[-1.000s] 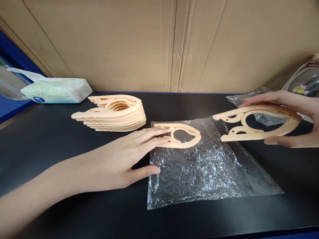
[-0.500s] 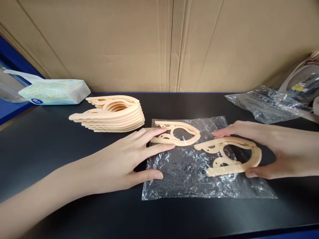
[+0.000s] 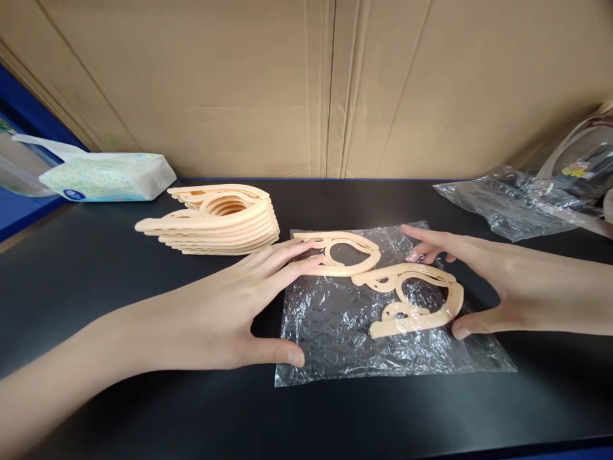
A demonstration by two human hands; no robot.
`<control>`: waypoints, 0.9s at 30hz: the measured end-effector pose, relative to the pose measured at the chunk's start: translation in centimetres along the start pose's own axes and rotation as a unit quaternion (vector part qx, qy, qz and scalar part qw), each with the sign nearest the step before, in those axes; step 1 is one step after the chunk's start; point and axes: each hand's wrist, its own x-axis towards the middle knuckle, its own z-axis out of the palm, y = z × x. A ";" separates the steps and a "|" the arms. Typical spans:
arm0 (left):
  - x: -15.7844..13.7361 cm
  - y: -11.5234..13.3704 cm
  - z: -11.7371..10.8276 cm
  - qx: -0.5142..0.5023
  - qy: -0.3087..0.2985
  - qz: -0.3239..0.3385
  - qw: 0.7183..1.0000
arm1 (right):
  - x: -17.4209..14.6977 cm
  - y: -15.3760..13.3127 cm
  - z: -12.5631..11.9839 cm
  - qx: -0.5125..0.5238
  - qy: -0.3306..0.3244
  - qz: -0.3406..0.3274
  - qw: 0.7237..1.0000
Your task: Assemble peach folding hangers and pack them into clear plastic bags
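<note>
A clear plastic bag [image 3: 330, 338] lies flat on the black table, with two beige folding hangers on or in it. My left hand [image 3: 234, 300] rests with flat, spread fingers on the left end of the farther hanger [image 3: 352, 271]; its thumb touches the bag's left edge. Plastic glints over parts of the nearer hanger [image 3: 416, 321], which lies slightly right of the farther one. My right hand [image 3: 488, 275] is open around that hanger's curved right end, thumb beside its lower edge and fingers apart above the bag. Left of the bag stands a stack of similar hangers [image 3: 239, 239].
A tissue pack [image 3: 112, 176] sits at the back left. Crumpled clear plastic [image 3: 502, 201] and a transparent bag with a strap [image 3: 582, 166] lie at the back right. A cardboard wall [image 3: 239, 89] closes off the table's rear.
The nearer hanger has slid left, close to the farther one. My right hand has moved left and its fingers have spread. My left hand has shifted slightly left.
</note>
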 end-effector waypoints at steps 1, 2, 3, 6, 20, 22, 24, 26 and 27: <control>-0.1 -0.2 0.1 -0.002 -0.001 -0.002 1.000 | -0.1 0.1 -0.1 0.010 -0.005 -0.005 1.000; -0.2 -0.3 0.2 -0.002 -0.003 -0.003 1.000 | -0.1 0.1 -0.2 0.023 -0.011 -0.005 1.000; -0.2 -0.4 0.4 -0.003 -0.005 -0.004 1.000 | -0.1 -0.1 -0.2 0.034 -0.016 -0.004 0.999; -0.3 -0.5 0.8 -0.003 -0.008 -0.015 1.000 | 0.4 -1.0 0.5 0.045 -0.012 0.003 0.999; -0.5 0.1 1.2 -0.005 0.004 -0.043 0.999 | 1.8 -0.7 1.3 0.184 -0.045 -0.013 0.982; -0.5 0.2 1.4 -0.006 0.014 -0.047 0.999 | 2.3 -1.3 1.9 0.212 -0.028 -0.013 0.977; -0.7 0.4 1.5 -0.008 0.024 -0.048 0.999 | 2.6 -1.8 2.4 0.231 -0.014 -0.013 0.973; -0.7 0.5 1.5 -0.012 0.040 -0.053 0.998 | 2.7 -2.1 2.8 0.237 0.000 -0.013 0.971; -0.8 0.6 1.5 -0.015 0.042 -0.051 0.998 | 2.7 -2.1 2.9 0.237 0.007 -0.014 0.971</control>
